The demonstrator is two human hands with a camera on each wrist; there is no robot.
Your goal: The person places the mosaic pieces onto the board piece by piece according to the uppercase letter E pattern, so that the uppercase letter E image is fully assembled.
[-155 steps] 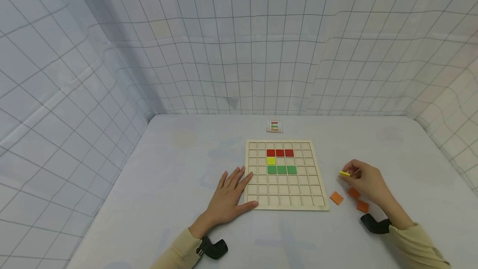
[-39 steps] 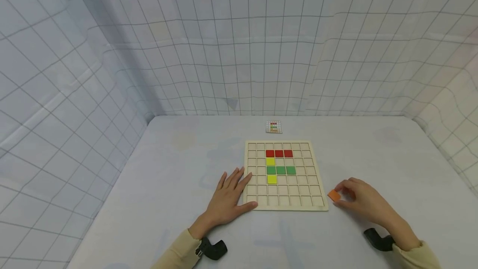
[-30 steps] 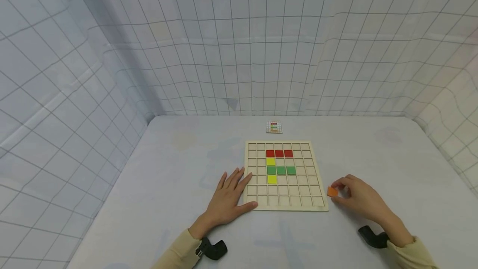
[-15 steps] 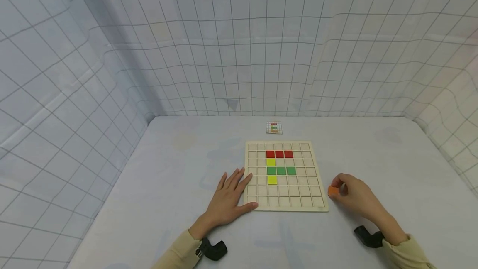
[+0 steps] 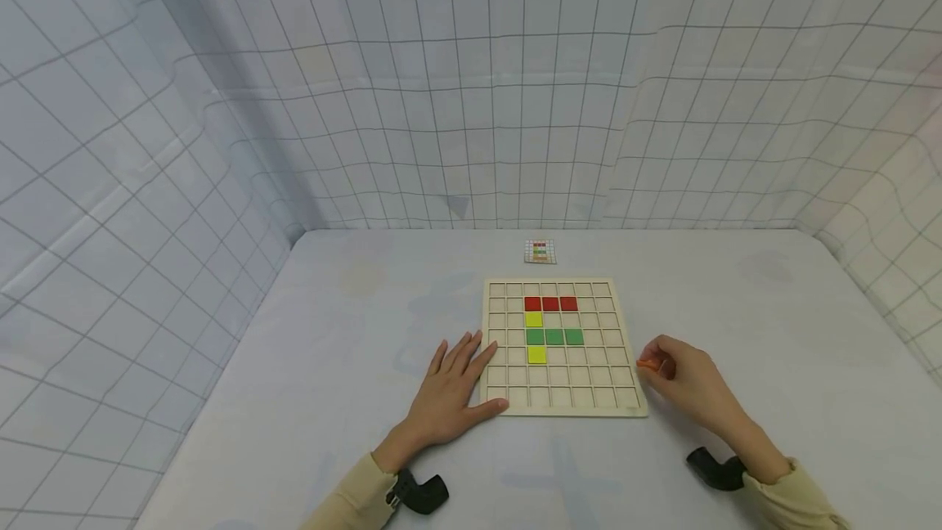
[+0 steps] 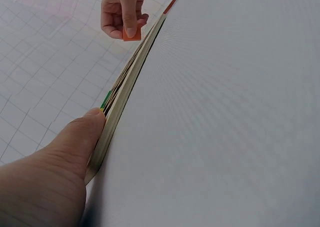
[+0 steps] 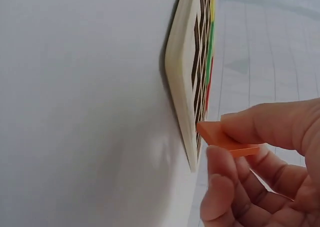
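My left hand (image 5: 445, 399) lies flat with spread fingers over the left edge of a pale gridded board (image 5: 570, 411); its thumb rests on the near corner. My right hand (image 5: 692, 379) pinches an orange square tile (image 7: 225, 139) between thumb and fingers, just at the board's right edge. In the head view that tile is mostly covered by the fingers. On the board sit a row of three red tiles (image 5: 550, 303), a yellow tile (image 5: 533, 319), a row of three green tiles (image 5: 554, 337) and another yellow tile (image 5: 536, 354) below.
A small card (image 5: 540, 252) with a coloured grid pattern lies behind the board. Past the board's far end in the left wrist view, a thin red-orange piece (image 6: 170, 6) shows. White gridded cloth (image 5: 471, 105) rises around the table (image 5: 353, 334).
A yellow tile, earlier in the right hand, now sits below the green row. The right hand has picked up an orange tile and moved left to the board's edge. The left hand stays put.
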